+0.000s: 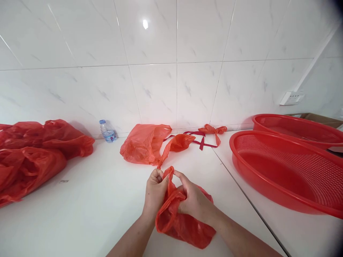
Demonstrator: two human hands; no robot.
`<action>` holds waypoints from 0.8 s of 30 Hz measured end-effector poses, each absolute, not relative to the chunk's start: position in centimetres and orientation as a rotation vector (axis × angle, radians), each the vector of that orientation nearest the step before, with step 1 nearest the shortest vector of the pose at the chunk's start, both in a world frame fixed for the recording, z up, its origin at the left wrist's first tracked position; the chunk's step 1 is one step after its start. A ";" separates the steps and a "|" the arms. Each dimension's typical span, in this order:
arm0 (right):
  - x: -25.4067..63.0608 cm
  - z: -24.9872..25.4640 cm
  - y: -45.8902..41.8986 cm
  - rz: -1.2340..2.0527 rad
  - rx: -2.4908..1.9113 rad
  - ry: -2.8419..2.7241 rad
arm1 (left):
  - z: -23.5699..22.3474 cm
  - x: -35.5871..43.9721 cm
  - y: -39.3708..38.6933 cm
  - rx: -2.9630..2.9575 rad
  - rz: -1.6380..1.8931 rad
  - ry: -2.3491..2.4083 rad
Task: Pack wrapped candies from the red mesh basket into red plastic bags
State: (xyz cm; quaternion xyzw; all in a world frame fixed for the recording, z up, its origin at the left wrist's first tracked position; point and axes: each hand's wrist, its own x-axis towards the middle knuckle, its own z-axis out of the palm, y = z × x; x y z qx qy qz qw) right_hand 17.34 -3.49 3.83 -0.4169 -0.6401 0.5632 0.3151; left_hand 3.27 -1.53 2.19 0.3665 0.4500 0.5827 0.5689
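Red plastic bag [191,230] lay bunched in both hands over the white table [80,217], to the right of the water bottle [109,135] and nearer the person than it. The left hand [157,191] was closed, its thumb and curled fingers pinching a gathered fold of the bag. The right hand [197,200] grasped the bag too, its thumb tucked among the folds at the mouth and its index finger reaching to the top of the twisted part.

Just right of the bottle lay a lighter red bag [142,144], its tapered end running down to the left fingertips; whether they held it, I could not tell. Farther right of the bottle were dark red strips [202,143] and a knotted red piece [213,130] beside them. Well to the bottle's right stood a front basket [257,182] and a rear basket [278,125], both red and perforated. Left of the bottle sprawled a heap of red plastic [45,153]. Behind the bottle rose a tiled wall [152,89].
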 end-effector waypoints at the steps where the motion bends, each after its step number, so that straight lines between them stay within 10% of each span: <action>1: 17.2 3.8 -3.4 1.481 -1.095 -1.656 | 2.3 3.4 -1.7 0.898 1.336 1.042; 24: 19.2 1.0 0.0 1.836 -0.675 -1.142 | 1.5 2.5 -2.4 1.762 1.197 1.177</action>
